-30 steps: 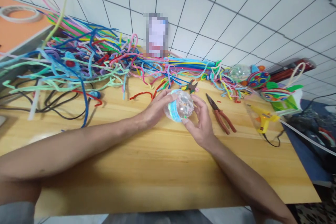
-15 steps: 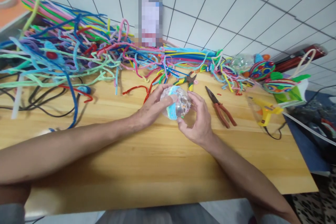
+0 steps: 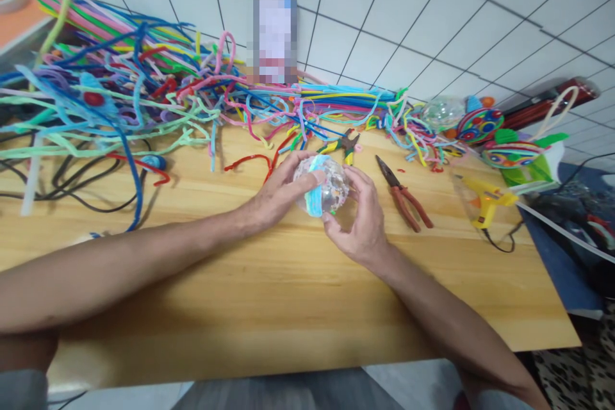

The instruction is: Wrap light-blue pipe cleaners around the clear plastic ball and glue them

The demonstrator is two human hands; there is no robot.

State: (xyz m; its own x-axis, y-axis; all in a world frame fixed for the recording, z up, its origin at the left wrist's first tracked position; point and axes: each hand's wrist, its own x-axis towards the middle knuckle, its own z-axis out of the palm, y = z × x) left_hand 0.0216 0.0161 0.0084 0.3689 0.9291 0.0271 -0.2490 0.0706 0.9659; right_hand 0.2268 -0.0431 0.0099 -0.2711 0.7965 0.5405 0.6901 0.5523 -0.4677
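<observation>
Over the middle of the table I hold a clear plastic ball (image 3: 334, 191) between both hands. A band of light blue and pale green pipe cleaner (image 3: 314, 195) wraps around it. My left hand (image 3: 281, 189) grips the ball from the left, its thumb pressed on the band. On the right, my right hand (image 3: 360, 218) curves about the ball, with fingertips at the far side and thumb at the near edge. Small coloured bits show through the clear wall. Parts of the left fingers are hidden behind the ball.
Pipe cleaners (image 3: 106, 96) lie heaped along the back left. Cutters (image 3: 350, 144) and red-handled pliers (image 3: 403, 195) lie beyond and right of the ball. A yellow glue gun (image 3: 487, 202) sits at the right, near decorated fish-like figures (image 3: 514, 155). A phone (image 3: 273, 32) leans at the wall.
Hardly anything differs. The view has shifted slightly, and both hands keep nearly the same hold on the ball.
</observation>
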